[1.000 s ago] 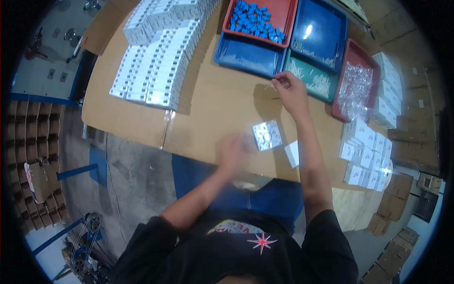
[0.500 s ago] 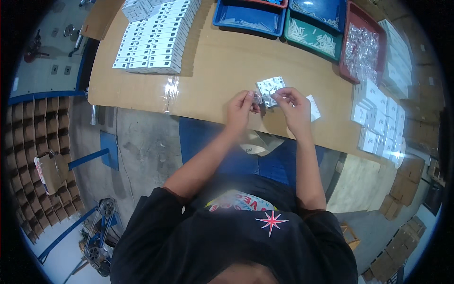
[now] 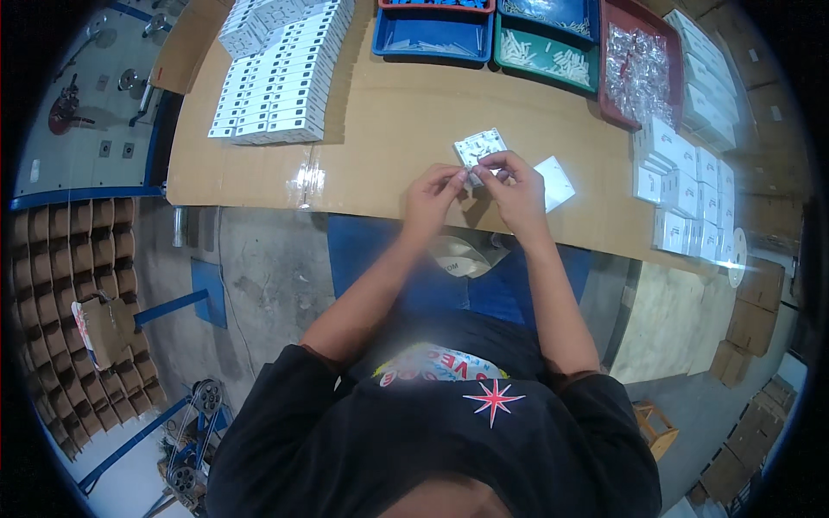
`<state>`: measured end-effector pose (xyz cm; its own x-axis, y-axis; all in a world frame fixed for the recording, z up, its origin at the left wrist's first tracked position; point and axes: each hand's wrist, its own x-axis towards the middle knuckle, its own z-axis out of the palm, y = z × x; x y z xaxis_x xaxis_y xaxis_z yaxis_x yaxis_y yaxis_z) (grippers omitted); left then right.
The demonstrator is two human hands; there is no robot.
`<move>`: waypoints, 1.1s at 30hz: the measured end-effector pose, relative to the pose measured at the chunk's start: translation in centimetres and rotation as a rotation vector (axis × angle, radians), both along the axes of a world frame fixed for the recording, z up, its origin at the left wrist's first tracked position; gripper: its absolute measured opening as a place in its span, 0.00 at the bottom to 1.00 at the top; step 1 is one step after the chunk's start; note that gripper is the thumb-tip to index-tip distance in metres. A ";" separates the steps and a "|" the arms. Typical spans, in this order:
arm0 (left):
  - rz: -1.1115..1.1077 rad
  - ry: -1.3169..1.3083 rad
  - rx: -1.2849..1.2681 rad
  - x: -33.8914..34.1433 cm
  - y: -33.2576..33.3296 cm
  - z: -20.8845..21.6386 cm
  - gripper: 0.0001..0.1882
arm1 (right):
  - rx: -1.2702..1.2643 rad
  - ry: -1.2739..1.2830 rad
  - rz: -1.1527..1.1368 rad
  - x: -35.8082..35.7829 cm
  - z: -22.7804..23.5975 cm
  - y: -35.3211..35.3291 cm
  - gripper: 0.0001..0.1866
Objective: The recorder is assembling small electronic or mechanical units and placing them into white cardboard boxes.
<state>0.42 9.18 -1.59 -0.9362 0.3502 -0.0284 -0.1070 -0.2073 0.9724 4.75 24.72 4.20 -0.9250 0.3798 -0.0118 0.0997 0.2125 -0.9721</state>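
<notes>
Both of my hands work close together at the front of the cardboard-covered table. My left hand (image 3: 429,200) is closed, its thumb and index finger pinching something too small to make out. Almost touching it, my right hand (image 3: 518,192) also has its thumb and fingers pinched together, and what lies between them is hidden. Just beyond the fingertips rests a white square plate-like part (image 3: 480,144) with raised details; the right fingers cover its near side. A flat white square piece (image 3: 557,183) lies to the right of my right hand.
Stacked white boxes (image 3: 281,95) stand at the far left. Along the back are a blue tray (image 3: 432,59) of thin strips, a green tray (image 3: 540,78) of white pegs and a red tray (image 3: 617,108) of clear packets. More white boxes (image 3: 682,198) are piled on the right.
My hands have come closer together, the right moving left towards the left fingertips. The clear small item seen at my left fingers earlier no longer shows. The whole view has shifted slightly.
</notes>
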 end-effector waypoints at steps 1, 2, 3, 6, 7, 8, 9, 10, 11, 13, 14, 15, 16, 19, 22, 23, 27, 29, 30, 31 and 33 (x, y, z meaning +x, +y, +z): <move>-0.026 -0.070 0.016 0.0 -0.2 0.1 0.10 | 0.034 0.013 -0.001 0.0 0.1 -0.1 0.08; -0.027 -0.069 0.017 0.0 -0.3 0.1 0.10 | 0.034 0.015 -0.001 0.0 0.3 -0.2 0.08; -0.053 -0.143 0.017 0.1 -0.5 0.2 0.11 | 0.064 0.039 -0.011 0.0 0.6 -0.5 0.08; -0.069 -0.246 -0.007 0.1 -0.5 0.8 0.12 | 0.120 0.003 0.010 0.2 0.9 -0.3 0.08; -0.060 -0.273 -0.032 0.1 -0.5 1.0 0.12 | 0.145 -0.057 0.040 0.3 0.9 -0.2 0.08; -0.058 -0.273 -0.032 0.1 -0.5 0.9 0.12 | 0.145 -0.057 0.041 0.3 0.9 -0.1 0.08; -0.051 -0.268 0.000 0.1 -0.6 0.7 0.13 | 0.147 -0.028 0.080 0.3 0.8 -0.1 0.08; -0.043 -0.263 0.033 0.1 -0.7 0.3 0.14 | 0.149 0.002 0.119 0.3 0.8 -0.1 0.09; -0.041 -0.263 0.033 0.0 -0.7 -0.1 0.14 | 0.149 0.003 0.121 0.3 0.8 -0.1 0.09; -0.010 -0.276 0.079 -0.2 -0.7 -0.4 0.14 | 0.143 0.053 0.214 0.4 0.9 -0.1 0.09; -0.010 -0.277 0.079 -0.2 -0.8 -0.4 0.14 | 0.144 0.052 0.214 0.4 0.9 0.0 0.09; -0.032 -0.304 0.099 -0.3 -0.9 -0.4 0.14 | 0.134 0.002 0.241 0.5 0.7 0.1 0.09; -0.055 -0.333 0.121 -0.3 -0.9 -0.2 0.14 | 0.125 -0.050 0.267 0.6 0.7 0.4 0.09; -0.134 -0.314 0.094 -0.4 -0.9 0.2 0.15 | 0.235 -0.108 0.315 0.5 -0.3 1.4 0.08; -0.115 -0.291 0.015 -0.5 -0.8 0.7 0.15 | 0.230 -0.251 0.281 0.8 0.3 2.0 0.07; -0.116 -0.291 0.016 -0.6 -0.8 1.0 0.15 | 0.231 -0.251 0.281 0.9 0.6 2.3 0.07; -0.171 -0.324 0.035 -0.6 -0.8 1.7 0.15 | 0.032 -0.130 0.230 1.2 0.1 3.0 0.06; -0.180 -0.312 0.033 -0.5 -0.8 1.3 0.15 | -0.037 -0.068 0.210 1.1 -0.2 2.9 0.06; -0.159 -0.272 0.037 -0.5 -0.7 0.6 0.14 | -0.089 -0.075 0.165 1.0 -0.1 2.8 0.07; -0.140 -0.234 0.042 -0.5 -0.6 0.5 0.14 | -0.141 -0.084 0.118 1.0 -0.1 2.9 0.09; -0.124 -0.198 0.044 -0.4 -0.4 0.2 0.13 | -0.182 -0.096 0.134 0.9 -0.6 3.0 0.10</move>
<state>0.02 8.73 -1.35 -0.8635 0.4675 -0.1892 -0.3221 -0.2225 0.9202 5.65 27.72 3.62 -0.9583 0.2371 -0.1593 0.1764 0.0523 -0.9829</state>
